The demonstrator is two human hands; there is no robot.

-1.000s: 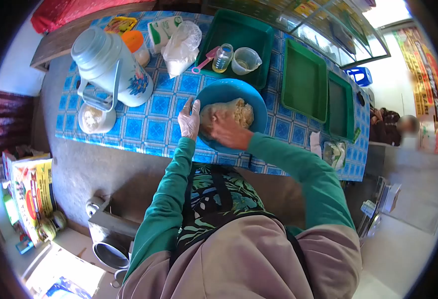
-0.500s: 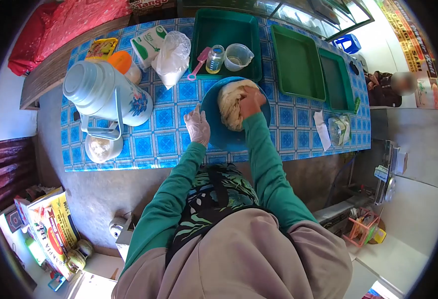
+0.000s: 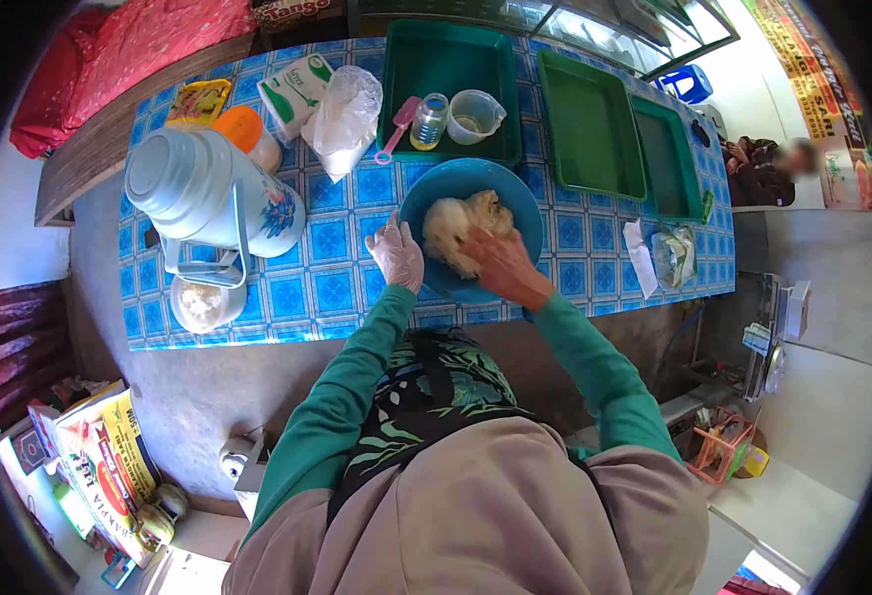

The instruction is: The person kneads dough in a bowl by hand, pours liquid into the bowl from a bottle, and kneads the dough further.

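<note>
A lump of pale dough (image 3: 448, 226) with a rough, folded top lies in a round blue basin (image 3: 525, 198). My right hand (image 3: 505, 266), bare and slightly blurred, lies on the near right side of the dough with its fingers stretched across it. At the basin's left edge, my left hand (image 3: 396, 256) wears a clear plastic glove. Its fingers are apart and point away from me, against or right beside the rim; I cannot tell whether they press on it.
Behind the basin, a green tray (image 3: 446, 59) holds a pink spoon (image 3: 396, 129), a glass jar (image 3: 429, 121) and a measuring cup (image 3: 475, 116). A large flask (image 3: 218, 188) and a tub of white stuff (image 3: 203, 302) stand left. More green trays (image 3: 594, 129) lie right.
My right hand has moved from the far side of the dough to its near right side. The dough, earlier stretched lengthwise, is now bunched and folded. My left hand has stayed put.
</note>
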